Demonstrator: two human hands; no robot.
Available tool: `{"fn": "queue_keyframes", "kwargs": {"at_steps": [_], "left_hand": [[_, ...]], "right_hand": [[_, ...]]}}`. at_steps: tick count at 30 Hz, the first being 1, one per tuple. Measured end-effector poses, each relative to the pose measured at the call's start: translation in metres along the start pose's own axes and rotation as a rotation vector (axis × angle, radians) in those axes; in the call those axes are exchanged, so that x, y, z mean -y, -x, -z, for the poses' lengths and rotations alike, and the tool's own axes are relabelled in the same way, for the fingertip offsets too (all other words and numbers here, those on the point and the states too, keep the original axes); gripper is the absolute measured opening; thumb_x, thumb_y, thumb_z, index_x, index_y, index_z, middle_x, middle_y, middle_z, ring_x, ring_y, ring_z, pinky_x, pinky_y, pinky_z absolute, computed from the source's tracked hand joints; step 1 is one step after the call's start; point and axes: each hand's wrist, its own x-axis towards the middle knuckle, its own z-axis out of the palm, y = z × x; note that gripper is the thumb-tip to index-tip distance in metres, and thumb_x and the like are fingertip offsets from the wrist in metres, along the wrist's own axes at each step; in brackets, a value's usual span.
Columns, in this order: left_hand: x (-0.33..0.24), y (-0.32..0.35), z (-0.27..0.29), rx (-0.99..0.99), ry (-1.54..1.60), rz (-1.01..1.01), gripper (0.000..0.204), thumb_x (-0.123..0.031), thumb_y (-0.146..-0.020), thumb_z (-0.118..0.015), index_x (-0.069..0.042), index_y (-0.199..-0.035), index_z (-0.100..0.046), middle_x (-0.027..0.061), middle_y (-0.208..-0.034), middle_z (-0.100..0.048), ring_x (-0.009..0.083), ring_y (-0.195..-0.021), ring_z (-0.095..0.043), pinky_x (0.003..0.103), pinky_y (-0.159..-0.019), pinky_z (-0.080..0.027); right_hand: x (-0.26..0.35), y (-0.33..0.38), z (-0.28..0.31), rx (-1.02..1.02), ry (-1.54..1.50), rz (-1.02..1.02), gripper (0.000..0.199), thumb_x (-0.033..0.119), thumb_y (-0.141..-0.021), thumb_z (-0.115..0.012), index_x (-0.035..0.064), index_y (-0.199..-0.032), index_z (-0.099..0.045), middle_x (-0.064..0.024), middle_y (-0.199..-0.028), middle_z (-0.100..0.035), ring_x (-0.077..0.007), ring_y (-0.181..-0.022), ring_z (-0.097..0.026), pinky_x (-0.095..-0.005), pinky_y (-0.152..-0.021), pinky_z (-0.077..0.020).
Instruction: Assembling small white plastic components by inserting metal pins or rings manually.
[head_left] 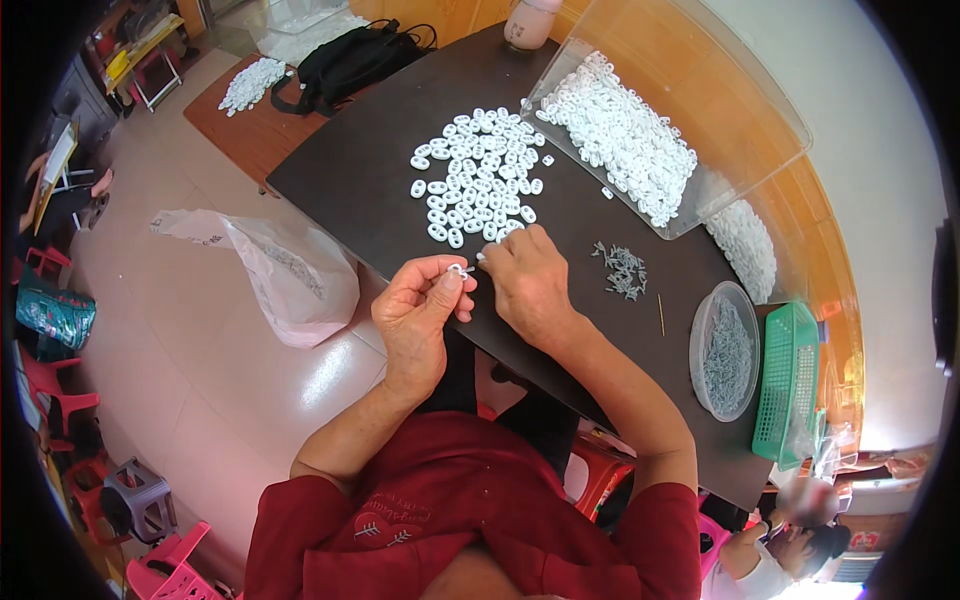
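A small white plastic piece with holes (459, 271) is pinched between the thumb and fingers of my left hand (415, 315), just off the table's near edge. Close beside it, my right hand (530, 283) is closed, its fingertips on another small white piece (482, 257) that is mostly hidden. Just beyond both hands, many white oval two-hole pieces (470, 180) lie spread on the dark table (400, 130). To the right of my right hand is a small heap of thin grey pins (624, 271).
A clear bin (740, 170) of white pieces leans at the far right. A thin stick (661, 314), a round tub (697, 370) of grey pins and a green basket (785, 385) are on the right. A plastic bag (290, 280) stands left; a black bag (350, 65) lies beyond.
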Motion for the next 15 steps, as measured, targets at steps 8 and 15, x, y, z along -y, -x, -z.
{"fn": "queue_keyframes", "kwargs": {"at_steps": [8, 15], "left_hand": [[0.009, 0.002, -0.017, 0.096, -0.01, 0.049, 0.018, -0.006, -0.089, -0.057, 0.003, -0.104, -0.06, 0.0072, -0.082, -0.063, 0.0075, -0.064, -0.055, 0.019, -0.056, -0.045], [0.014, 0.005, -0.028, 0.17, -0.091, 0.093, 0.018, -0.009, -0.088, -0.058, 0.003, -0.102, -0.06, 0.0091, -0.08, -0.064, 0.0096, -0.063, -0.057, 0.021, -0.054, -0.045]], "right_hand": [[-0.008, 0.019, 0.043, 0.076, -0.945, -0.782, 0.01, 0.01, -0.085, -0.061, 0.0021, -0.089, -0.066, 0.0001, -0.075, -0.062, -0.004, -0.066, -0.054, -0.0173, -0.057, -0.0404], [-0.013, 0.028, 0.059, 0.075, -1.146, -0.904, 0.013, 0.01, -0.084, -0.061, 0.0007, -0.092, -0.064, -0.003, -0.076, -0.063, -0.0061, -0.067, -0.055, -0.0189, -0.059, -0.0411]]}}
